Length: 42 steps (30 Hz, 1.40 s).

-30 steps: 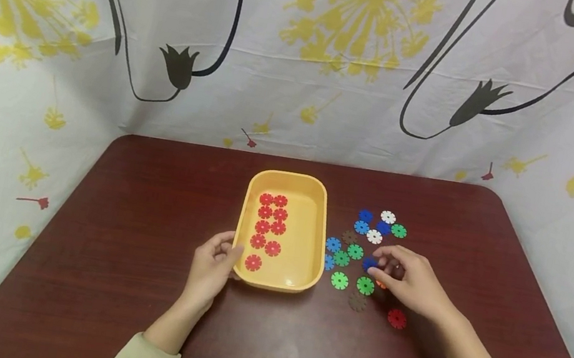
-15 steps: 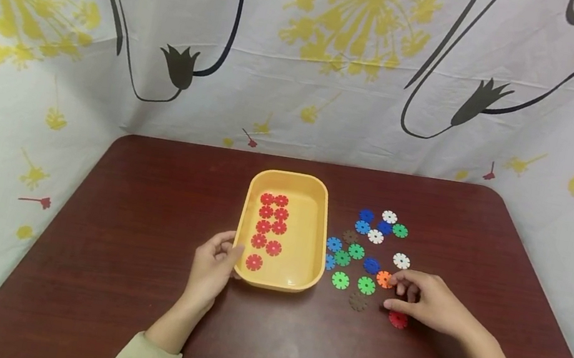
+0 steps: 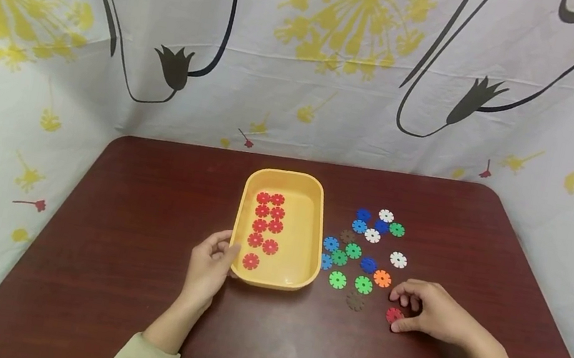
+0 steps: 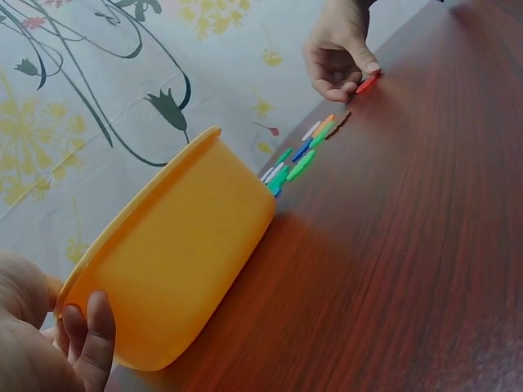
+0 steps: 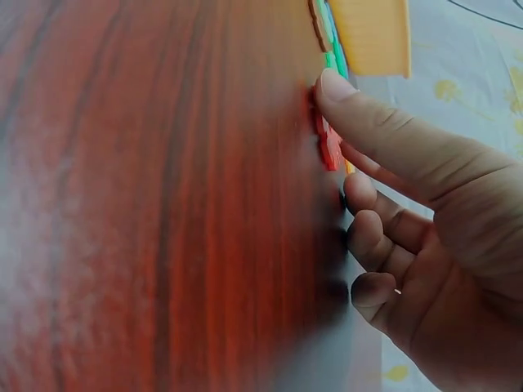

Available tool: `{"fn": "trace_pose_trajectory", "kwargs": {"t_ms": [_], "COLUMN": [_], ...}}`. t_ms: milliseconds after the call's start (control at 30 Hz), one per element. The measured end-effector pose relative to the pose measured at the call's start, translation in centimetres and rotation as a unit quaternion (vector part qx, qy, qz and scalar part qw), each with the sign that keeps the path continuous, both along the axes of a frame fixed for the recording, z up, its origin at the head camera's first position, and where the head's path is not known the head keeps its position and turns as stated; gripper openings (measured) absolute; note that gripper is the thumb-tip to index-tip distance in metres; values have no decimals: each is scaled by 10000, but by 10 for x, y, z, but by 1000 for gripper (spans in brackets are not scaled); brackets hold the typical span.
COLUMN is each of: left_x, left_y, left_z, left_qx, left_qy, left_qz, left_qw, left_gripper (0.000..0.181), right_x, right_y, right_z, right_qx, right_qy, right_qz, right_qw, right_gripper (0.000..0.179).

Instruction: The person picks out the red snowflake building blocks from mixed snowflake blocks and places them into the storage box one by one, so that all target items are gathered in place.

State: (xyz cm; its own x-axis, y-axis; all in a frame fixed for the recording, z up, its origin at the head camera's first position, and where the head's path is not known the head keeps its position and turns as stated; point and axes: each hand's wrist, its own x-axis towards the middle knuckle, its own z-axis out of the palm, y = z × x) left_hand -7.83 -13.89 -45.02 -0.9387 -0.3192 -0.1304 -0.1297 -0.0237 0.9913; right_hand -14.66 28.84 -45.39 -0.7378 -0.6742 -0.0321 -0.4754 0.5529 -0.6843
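My left hand grips the near left side of a yellow plastic tray, thumb over the rim and fingers against the outer wall. Inside the tray, red notched plastic discs lie flat in two columns. At the right, my right hand is low over the table by a single red notched disc. Its thumb touches the disc's near edge, while the other fingers bend loosely beyond the far edge. In the right wrist view, the thumb tip overlaps the red disc.
Loose notched discs lie right of the tray: several green and blue, white, brown and one orange. The dark red wooden table backs onto a patterned cloth.
My right hand has moved right and toward me, from the blue disc past the orange one to the red disc, uncovering a white disc. The left hand stays on the tray.
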Motion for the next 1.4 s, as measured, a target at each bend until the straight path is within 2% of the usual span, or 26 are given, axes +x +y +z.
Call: {"fn": "trace_pose_trajectory", "kwargs": {"t_ms": [367, 500, 700, 900, 1033, 1233, 1400], "left_x": [0, 0, 1, 1, 1, 2, 1], "left_y": [0, 0, 0, 0, 0, 1, 0], "left_z": [-1, -2, -3, -3, -3, -5, -4], "left_qx": [-47, -66, -31, -40, -57, -46, -112], "left_qy": [-59, -12, 33, 34, 13, -3, 80], "left_qz": [15, -18, -35, -21, -49, -113, -72], "left_qw": [10000, 10000, 10000, 10000, 10000, 9999, 9999], "left_gripper": [35, 35, 34, 35, 36, 36, 36], "right_x": [1, 1, 4, 1, 0, -1, -8], "right_y": [-2, -2, 0, 5, 5, -1, -17], "right_z": [0, 0, -1, 2, 2, 7, 15], "right_qx": [82, 21, -22, 254, 330, 58, -286], "right_qy": [229, 122, 276, 17, 16, 261, 761], "right_qz": [207, 131, -95, -180, -209, -394, -654], "right_qw": [9995, 9998, 9996, 9995, 9992, 9989, 9945], "right_gripper": [28, 31, 36, 40, 38, 33, 34]}}
